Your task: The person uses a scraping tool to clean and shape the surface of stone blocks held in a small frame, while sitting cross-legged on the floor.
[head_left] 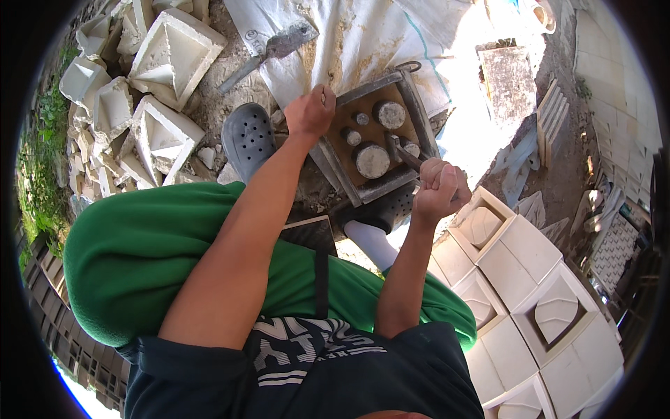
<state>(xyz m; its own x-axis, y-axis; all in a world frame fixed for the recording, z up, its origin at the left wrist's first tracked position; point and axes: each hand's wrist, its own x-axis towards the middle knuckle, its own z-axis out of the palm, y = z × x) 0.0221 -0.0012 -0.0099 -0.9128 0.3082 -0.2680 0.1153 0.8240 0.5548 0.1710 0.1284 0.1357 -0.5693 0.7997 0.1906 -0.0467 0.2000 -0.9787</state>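
A rectangular frame (421, 115) with dark, dusty sides sits on the ground ahead of me. Its brown inner face carries several round grey-white discs or cylinders of different sizes, among them a large one (372, 161) near the front and another (389, 114) at the back. My left hand (310, 114) is a closed fist at the frame's far left corner; whatever it grips is hidden. The fingers of my right hand (441, 190) wrap the handle of a dark hammer-like tool (408, 158), whose head rests among the discs.
A dusty trowel (285, 43) lies on white sheeting (363, 35) beyond the frame. Broken white cast pieces (174, 59) are heaped at the left. Cream patterned blocks (520, 279) stand stacked at the right. A grey clog (249, 140) on my foot is beside the frame.
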